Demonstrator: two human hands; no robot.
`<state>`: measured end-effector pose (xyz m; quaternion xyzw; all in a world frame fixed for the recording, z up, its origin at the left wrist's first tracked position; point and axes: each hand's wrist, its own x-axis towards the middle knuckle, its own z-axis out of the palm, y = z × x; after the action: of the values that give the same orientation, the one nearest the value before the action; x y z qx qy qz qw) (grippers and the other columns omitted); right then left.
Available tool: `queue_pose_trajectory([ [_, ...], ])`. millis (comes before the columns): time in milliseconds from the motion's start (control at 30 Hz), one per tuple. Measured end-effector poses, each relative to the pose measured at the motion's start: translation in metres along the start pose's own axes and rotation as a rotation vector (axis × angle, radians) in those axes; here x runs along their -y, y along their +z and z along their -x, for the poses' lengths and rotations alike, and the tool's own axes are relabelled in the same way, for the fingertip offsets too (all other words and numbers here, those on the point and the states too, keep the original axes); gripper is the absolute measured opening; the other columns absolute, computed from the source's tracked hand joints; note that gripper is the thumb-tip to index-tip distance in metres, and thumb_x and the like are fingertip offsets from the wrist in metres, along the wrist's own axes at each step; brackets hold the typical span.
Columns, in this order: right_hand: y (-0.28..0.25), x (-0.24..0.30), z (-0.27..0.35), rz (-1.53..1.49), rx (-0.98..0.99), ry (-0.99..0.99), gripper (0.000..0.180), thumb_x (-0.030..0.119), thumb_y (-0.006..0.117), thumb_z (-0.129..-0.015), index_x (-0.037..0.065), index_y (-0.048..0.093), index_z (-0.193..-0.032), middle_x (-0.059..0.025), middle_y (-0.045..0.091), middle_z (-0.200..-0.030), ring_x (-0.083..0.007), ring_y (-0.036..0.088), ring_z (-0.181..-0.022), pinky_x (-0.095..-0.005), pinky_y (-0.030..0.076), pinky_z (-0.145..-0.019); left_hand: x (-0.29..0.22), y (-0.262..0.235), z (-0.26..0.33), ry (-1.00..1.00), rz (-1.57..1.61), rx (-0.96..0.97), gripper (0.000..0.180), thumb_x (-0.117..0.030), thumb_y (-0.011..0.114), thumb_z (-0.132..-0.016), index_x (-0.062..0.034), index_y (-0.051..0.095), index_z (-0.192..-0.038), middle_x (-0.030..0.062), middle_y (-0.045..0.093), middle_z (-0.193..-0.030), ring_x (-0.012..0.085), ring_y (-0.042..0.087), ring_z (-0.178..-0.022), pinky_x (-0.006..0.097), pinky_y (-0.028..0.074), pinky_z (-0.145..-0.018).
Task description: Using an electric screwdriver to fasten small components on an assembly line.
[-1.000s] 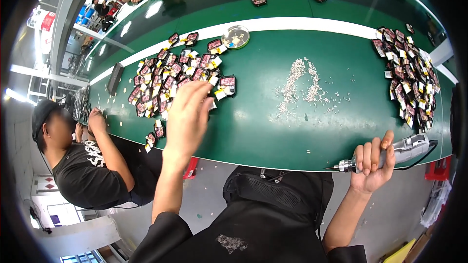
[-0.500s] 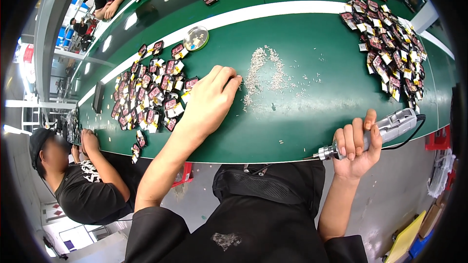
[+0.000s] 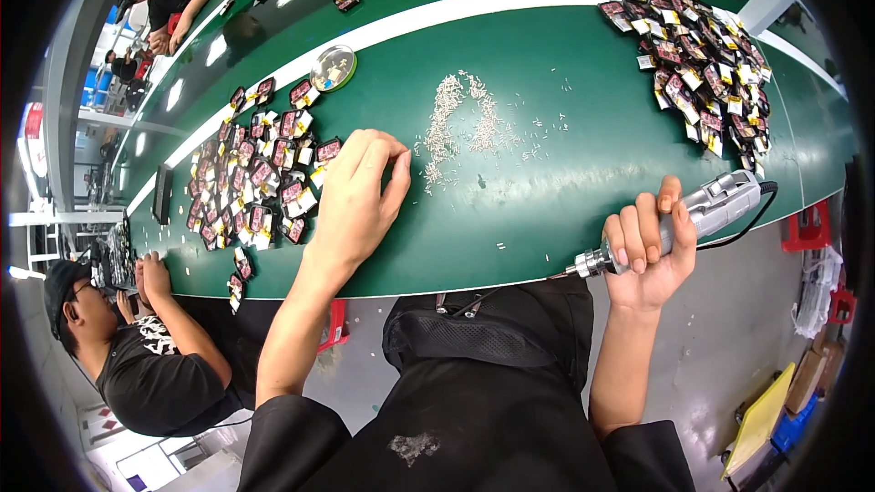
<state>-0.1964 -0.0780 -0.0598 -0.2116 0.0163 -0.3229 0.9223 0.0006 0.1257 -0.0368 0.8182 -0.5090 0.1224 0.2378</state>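
The green bench (image 3: 565, 210) carries a right-side heap of small black parts (image 3: 697, 73) and a left-side heap (image 3: 260, 169). A gray power screwdriver (image 3: 729, 202), tip leftward, is gripped in the right hand (image 3: 649, 255) by the near edge. The left hand (image 3: 355, 205) curls its fingers, contents unclear, near tiny pale screws (image 3: 444, 118) scattered between the heaps.

Loose parts (image 3: 447, 128) lay midway on tabletop (image 3: 547, 191), between left pile (image 3: 260, 169) and right pile (image 3: 697, 64) of units. Round dish (image 3: 347, 79) sat behind left pile's right end. Left grip (image 3: 363, 196) was between left pile and loose parts; power driver (image 3: 725, 203) lay in right grip (image 3: 652, 237), near front edge.
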Motion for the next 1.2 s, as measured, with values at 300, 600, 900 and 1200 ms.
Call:
queue_pose_trajectory([
  [300, 0.041, -0.012, -0.003, -0.113, 0.141, -0.071, 0.016, 0.019, 0.045, -0.095, 0.005, 0.047, -0.09, 0.0026, 0.036, -0.051, -0.0073, 0.034, -0.04, -0.0242, 0.034, -0.045, -0.081, 0.002, 0.049, -0.534, 1.433, 0.017, 0.005, 0.007, 0.058, -0.084, 0.0068, 0.06, -0.089, 0.0136, 0.06, -0.09, 0.0143, 0.058, -0.079, 0.025, 0.047, -0.07],
  [600, 0.066, -0.019, 0.007, -0.032, 0.134, -0.123, 0.019, 0.021, 0.047, -0.095, 0.004, 0.049, -0.089, 0.0027, 0.036, -0.051, -0.0079, 0.035, -0.04, -0.0248, 0.035, -0.045, -0.104, 0.007, 0.058, -0.57, 1.715, -0.002, 0.013, -0.004, 0.056, -0.09, 0.0076, 0.06, -0.089, 0.0147, 0.06, -0.087, 0.0147, 0.056, -0.074, 0.024, 0.046, -0.064],
  [900, 0.067, -0.016, 0.013, 0.054, 0.205, -0.183, 0.019, 0.023, 0.045, -0.096, 0.004, 0.048, -0.092, 0.0021, 0.037, -0.05, -0.0084, 0.034, -0.038, -0.025, 0.035, -0.045, -0.113, 0.004, 0.052, -0.44, 1.186, -0.036, 0.007, 0.0, 0.058, -0.086, 0.0063, 0.058, -0.082, 0.0137, 0.058, -0.079, 0.0167, 0.055, -0.065, 0.025, 0.045, -0.057],
  [1200, 0.059, -0.014, 0.003, 0.059, 0.136, -0.201, 0.019, 0.021, 0.044, -0.096, 0.003, 0.049, -0.091, 0.0027, 0.036, -0.051, -0.008, 0.034, -0.04, -0.0247, 0.034, -0.045, -0.102, 0.014, 0.039, -0.122, 0.816, -0.074, 0.017, -0.005, 0.052, -0.091, 0.0094, 0.059, -0.088, 0.0168, 0.063, -0.088, 0.0161, 0.055, -0.069, 0.025, 0.043, -0.06],
])
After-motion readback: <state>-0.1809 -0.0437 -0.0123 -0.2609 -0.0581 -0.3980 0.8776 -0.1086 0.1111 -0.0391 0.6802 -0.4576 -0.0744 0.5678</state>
